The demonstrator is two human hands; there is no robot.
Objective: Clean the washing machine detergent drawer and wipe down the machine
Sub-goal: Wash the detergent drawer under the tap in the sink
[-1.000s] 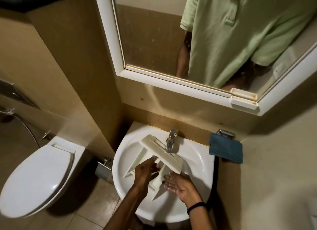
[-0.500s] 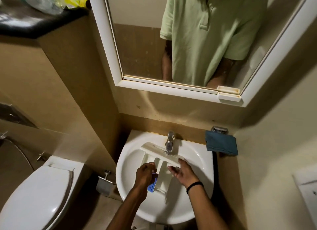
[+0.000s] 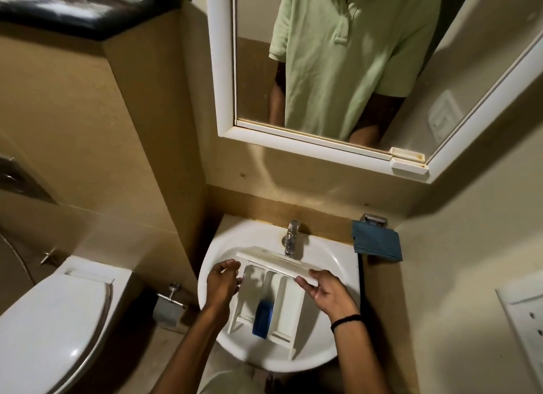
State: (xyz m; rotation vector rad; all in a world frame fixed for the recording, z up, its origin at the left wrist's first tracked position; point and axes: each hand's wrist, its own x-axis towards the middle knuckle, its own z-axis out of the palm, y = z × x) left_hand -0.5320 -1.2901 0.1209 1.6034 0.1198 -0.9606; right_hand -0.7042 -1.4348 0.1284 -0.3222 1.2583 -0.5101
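Detergent drawer (image 3: 289, 302) in sink (image 3: 338, 258): long axis near–far, front panel far. Your left hand (image 3: 221, 285) grips its left side; your right hand (image 3: 329, 293) grips the panel's right end.

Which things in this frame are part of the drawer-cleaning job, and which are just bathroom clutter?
Job: white plastic detergent drawer, held by left hand and right hand; blue rectangular block lying in it; white ceramic sink; chrome tap.
Lying about: white toilet; folded blue cloth on wall holder; white-framed mirror; chrome paper holder.
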